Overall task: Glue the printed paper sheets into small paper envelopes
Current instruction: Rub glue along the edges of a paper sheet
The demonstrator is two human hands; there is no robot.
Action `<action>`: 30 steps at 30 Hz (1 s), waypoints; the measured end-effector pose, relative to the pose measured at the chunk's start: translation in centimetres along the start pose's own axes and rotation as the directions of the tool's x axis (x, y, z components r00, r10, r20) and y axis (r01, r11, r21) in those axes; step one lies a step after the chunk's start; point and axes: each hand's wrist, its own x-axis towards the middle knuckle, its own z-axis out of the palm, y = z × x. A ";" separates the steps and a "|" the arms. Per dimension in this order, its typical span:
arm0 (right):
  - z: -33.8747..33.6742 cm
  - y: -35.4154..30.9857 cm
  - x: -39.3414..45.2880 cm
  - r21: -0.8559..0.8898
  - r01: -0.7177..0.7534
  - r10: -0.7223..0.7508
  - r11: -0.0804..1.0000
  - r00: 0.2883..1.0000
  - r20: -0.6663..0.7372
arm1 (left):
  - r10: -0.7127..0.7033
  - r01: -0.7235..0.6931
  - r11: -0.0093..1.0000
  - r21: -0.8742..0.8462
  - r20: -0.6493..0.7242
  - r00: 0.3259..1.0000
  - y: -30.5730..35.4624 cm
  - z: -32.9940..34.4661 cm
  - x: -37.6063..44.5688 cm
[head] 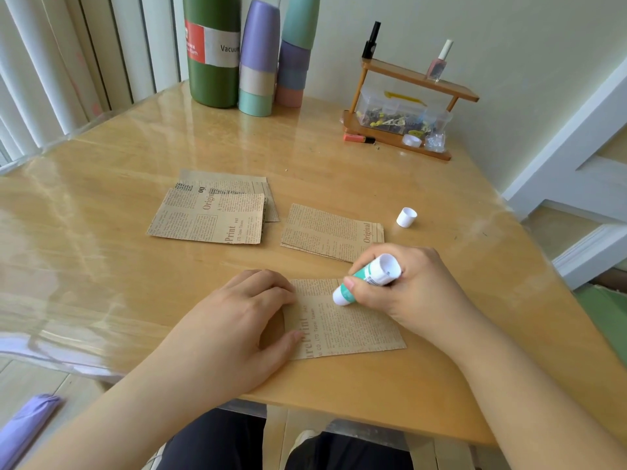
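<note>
The sheet (353, 320) lies flat at the near edge of the desk (101, 215), printed side up. The left hand (237, 320) rests on its left part, fingers straight and spread, thumb pressed to the paper. The right hand (403, 286) grips the glue stick (364, 278), fingers curled round the barrel; the stick is tilted, its lower end touching the sheet near the top edge.

Beyond the right hand, a stack of printed sheets (325, 232) lies flat, its near corner hidden behind the knuckles. To the left of it, well apart from the working sheet, a second pile (210, 215) lies with pieces overlapping. The white cap (406, 217) lies just to the right of the stack, open end turned away.

At the far edge, a green flask (212, 52) stands upright beside two columns of nested pastel cups (258, 62). At the far right, a small wooden rack (407, 106) stands against the wall; its top shelf carries a black bottle (371, 40) and a pink bottle (439, 61), its lower shelf a clear box (397, 110) of small items, contents too small to identify. An orange marker (358, 138) lies at the rack's foot.

A purple object (23, 425) lies on the floor at lower left, blurred. Nothing lies between the hands and the stacks.
</note>
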 end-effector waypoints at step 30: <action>0.2 -0.4 -0.6 -0.010 0.049 -0.049 0.999 0.998 0.044 | -0.043 0.044 0.999 -0.011 0.022 0.999 0.2 -0.3 0.0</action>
